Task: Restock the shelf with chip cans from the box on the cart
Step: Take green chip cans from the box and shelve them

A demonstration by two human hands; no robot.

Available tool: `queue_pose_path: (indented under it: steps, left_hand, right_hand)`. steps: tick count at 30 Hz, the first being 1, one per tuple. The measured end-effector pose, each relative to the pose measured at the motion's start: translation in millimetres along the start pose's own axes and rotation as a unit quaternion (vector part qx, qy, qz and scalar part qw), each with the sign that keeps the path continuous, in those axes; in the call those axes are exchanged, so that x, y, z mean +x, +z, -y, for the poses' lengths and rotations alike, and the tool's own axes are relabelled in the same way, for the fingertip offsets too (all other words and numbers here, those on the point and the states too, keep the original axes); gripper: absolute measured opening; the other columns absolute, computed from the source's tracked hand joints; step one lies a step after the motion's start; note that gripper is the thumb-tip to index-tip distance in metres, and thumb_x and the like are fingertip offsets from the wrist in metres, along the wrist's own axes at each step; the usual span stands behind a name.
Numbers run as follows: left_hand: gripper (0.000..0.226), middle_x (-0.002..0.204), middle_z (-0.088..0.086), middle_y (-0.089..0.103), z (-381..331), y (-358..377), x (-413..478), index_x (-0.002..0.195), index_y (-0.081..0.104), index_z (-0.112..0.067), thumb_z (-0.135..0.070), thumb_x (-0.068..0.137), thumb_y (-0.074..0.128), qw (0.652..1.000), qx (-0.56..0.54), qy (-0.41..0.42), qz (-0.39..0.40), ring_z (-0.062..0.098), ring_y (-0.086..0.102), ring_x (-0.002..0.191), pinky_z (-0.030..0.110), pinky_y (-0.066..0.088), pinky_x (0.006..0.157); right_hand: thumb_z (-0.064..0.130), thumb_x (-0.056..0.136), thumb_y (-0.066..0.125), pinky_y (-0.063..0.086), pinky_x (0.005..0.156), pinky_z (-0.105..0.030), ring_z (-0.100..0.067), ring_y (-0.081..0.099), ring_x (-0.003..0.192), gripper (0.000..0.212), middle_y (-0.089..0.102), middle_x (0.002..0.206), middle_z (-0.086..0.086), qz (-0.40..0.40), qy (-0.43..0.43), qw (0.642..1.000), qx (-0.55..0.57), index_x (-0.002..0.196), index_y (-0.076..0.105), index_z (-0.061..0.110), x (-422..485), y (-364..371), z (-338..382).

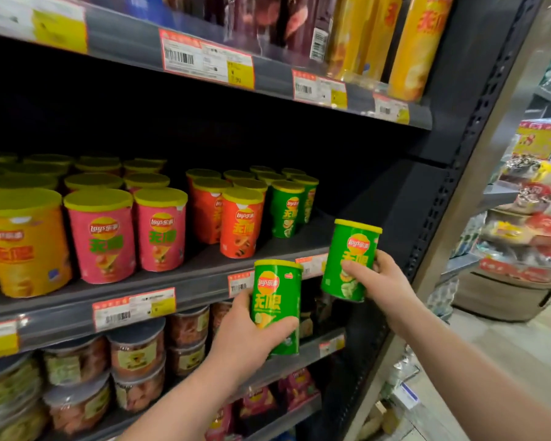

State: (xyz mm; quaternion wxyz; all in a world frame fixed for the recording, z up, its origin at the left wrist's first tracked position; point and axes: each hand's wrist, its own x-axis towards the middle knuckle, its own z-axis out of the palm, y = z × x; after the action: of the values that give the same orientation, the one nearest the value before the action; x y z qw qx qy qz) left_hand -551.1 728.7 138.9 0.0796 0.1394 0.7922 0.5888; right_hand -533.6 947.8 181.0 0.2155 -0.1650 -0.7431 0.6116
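Chip cans [275, 300] held up to the shelf [204, 268], one in each hand

Both green cans are upright in the air in front of the middle shelf, and neither touches it yet. The left hand [242, 342] wraps the lower can [277, 281] from its left side, fingers [283, 326] curled round its lower half. The right hand [382, 281] grips the higher can [352, 246] from the right, thumb across the label and the other fingers behind. This looks like the placing step. The bare stretch at the right end, just beside the standing green cans [285, 211], seems the likely spot. Each can must next clear the shelf lip and land upright before the fingers release.
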Motion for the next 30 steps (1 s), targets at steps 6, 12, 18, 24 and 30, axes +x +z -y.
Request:
queue_pose_path:
  steps: [6,12,18,24,30]
  left_hand:
    - [0.047,0.086,-0.024,0.052,-11,2,22,0.106,0.041,-0.038,-0.034,0.075,0.076,1.0,0.007,0.017,-0.024,-0.012,0.048,0.075,0.002,0.038,0.058]
    - [0.054,0.094,-0.018,0.065,-32,15,45,0.093,0.044,-0.045,-0.054,0.05,0.075,0.997,-0.039,0.008,-0.064,-0.008,0.061,0.082,0.013,0.048,0.072]
    - [0.068,0.098,-0.017,0.064,-48,29,68,0.109,0.042,-0.042,-0.059,0.051,0.074,0.991,0.001,0.016,-0.133,-0.001,0.06,0.089,0.02,0.049,0.077]
    - [0.056,0.093,-0.012,0.07,-51,40,85,0.099,0.049,-0.042,-0.048,0.056,0.084,0.985,-0.023,0.028,-0.171,0.006,0.068,0.085,0.032,0.054,0.083]
    - [0.056,0.087,-0.009,0.071,-55,47,101,0.098,0.051,-0.036,-0.042,0.054,0.085,0.979,-0.023,0.053,-0.193,0.0,0.067,0.079,0.015,0.049,0.065]
  right_hand:
    - [0.022,0.08,0.074,0.052,0.082,-0.033,-0.015,0.066,0.093,0.048,0.067,0.108,0.0,0.007,-0.031,0.999,-0.018,0.12,0.05,0.014,71,4,11]
    - [0.02,0.079,0.075,0.048,0.081,-0.032,-0.016,0.061,0.094,0.044,0.062,0.105,0.002,0.049,-0.058,0.996,-0.052,0.114,0.05,0.022,137,7,13]
    - [0.012,0.077,0.076,0.048,0.091,-0.037,-0.022,0.06,0.105,0.054,0.061,0.12,-0.007,0.109,-0.046,0.99,-0.072,0.124,0.049,0.011,192,10,0]
    - [0.008,0.077,0.075,0.046,0.099,-0.043,-0.026,0.056,0.115,0.07,0.055,0.13,-0.008,0.161,-0.04,0.984,-0.062,0.136,0.038,0.006,219,16,-13]
    - [0.009,0.08,0.073,0.046,0.097,-0.041,-0.027,0.054,0.115,0.062,0.054,0.128,-0.008,0.169,-0.056,0.981,-0.082,0.13,0.039,0.009,237,18,-18]
